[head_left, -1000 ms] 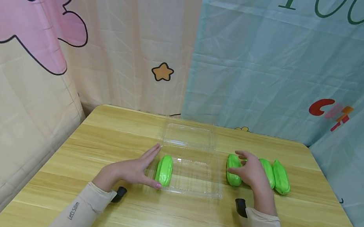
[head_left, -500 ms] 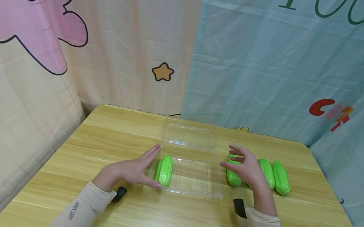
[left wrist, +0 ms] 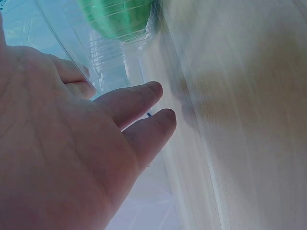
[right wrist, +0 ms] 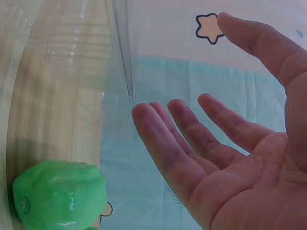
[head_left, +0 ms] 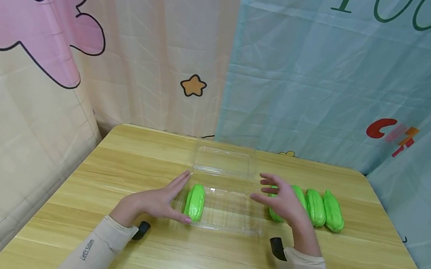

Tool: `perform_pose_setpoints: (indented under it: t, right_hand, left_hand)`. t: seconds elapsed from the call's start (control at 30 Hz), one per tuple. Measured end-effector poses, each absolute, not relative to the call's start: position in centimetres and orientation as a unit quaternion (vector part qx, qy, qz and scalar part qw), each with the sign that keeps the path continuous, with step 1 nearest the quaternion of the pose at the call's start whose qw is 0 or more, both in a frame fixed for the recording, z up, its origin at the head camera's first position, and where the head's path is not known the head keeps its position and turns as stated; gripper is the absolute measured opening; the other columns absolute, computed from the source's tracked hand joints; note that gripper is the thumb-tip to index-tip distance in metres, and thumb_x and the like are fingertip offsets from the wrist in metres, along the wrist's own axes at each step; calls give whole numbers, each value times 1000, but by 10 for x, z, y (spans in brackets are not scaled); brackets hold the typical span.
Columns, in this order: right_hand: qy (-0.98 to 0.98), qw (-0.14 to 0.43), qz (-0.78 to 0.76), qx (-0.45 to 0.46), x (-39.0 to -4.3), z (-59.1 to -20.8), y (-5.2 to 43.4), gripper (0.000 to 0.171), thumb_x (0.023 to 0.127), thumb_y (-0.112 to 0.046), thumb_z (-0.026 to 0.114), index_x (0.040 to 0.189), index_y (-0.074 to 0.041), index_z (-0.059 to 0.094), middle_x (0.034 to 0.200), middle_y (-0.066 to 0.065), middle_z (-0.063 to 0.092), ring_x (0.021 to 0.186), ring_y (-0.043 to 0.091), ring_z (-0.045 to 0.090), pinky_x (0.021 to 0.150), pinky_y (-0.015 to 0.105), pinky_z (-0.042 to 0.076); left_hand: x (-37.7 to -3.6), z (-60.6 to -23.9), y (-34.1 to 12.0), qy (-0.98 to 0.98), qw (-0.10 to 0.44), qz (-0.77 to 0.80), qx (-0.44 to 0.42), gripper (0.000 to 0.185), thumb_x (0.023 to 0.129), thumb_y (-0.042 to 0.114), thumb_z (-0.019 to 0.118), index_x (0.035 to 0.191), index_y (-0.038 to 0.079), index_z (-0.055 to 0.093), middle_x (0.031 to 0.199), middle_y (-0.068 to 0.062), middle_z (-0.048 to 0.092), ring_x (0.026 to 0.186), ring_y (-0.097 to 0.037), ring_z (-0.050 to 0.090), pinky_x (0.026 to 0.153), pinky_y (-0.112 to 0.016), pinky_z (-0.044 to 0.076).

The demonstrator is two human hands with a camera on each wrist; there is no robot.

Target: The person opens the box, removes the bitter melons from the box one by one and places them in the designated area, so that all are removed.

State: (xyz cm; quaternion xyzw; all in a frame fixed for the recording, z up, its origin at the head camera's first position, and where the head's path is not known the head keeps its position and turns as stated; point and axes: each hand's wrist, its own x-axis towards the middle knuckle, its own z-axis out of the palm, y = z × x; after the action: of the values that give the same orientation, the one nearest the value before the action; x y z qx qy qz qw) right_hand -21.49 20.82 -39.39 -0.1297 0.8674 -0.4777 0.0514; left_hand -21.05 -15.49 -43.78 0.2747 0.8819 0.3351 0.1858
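Note:
A clear plastic clamshell box (head_left: 229, 209) lies with its lid (head_left: 223, 160) folded back. One green ridged gourd (head_left: 195, 202) stands lengthwise at the box's left end. My left hand (head_left: 161, 202) spreads thumb and fingers along that left side; in the left wrist view its fingers (left wrist: 136, 98) are by the clear wall, the green gourd beyond. My right hand (head_left: 282, 204) is raised near the box's right edge, fingers apart and holding nothing. Several like gourds (head_left: 315, 207) lie in a row to the right; the nearest (head_left: 275, 214) is partly hidden by that hand.
All this lies on a wood-grain table (head_left: 195, 263). Printed curtains (head_left: 148, 48) hang close behind the table and at both sides. A black wrist-camera piece (head_left: 278, 249) juts out beside my right wrist, another (head_left: 141, 231) beside the left.
My right hand has moved left, off the row of gourds toward the box, uncovering the second gourd in the row. The left hand and the gourd in the box have stayed put.

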Motion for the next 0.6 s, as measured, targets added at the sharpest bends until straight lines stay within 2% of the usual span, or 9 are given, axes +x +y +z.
perform_pose_setpoints:
  t: [0.37, 0.6]
  right_hand:
    - [867, 48, -480, -125, -212, -394, 198, 74, 86, -28, 83, 148, -8, 48, 140, 19, 54, 126, 39, 54, 96, 51, 51]
    - [846, 76, -506, -151, -213, -400, 185, 73, 86, -26, 83, 147, -5, 49, 139, 21, 54, 126, 40, 54, 94, 49, 52]
  left_hand:
    - [-212, -437, -155, 880, 190, 336, 277, 132, 80, 58, 80, 160, 11, -15, 166, -7, -20, 151, -29, -6, 119, -50, 16]
    - [-211, -437, -155, 881, 189, 336, 274, 132, 80, 58, 79, 160, 12, -15, 166, -5, -20, 151, -29, -6, 119, -49, 17]
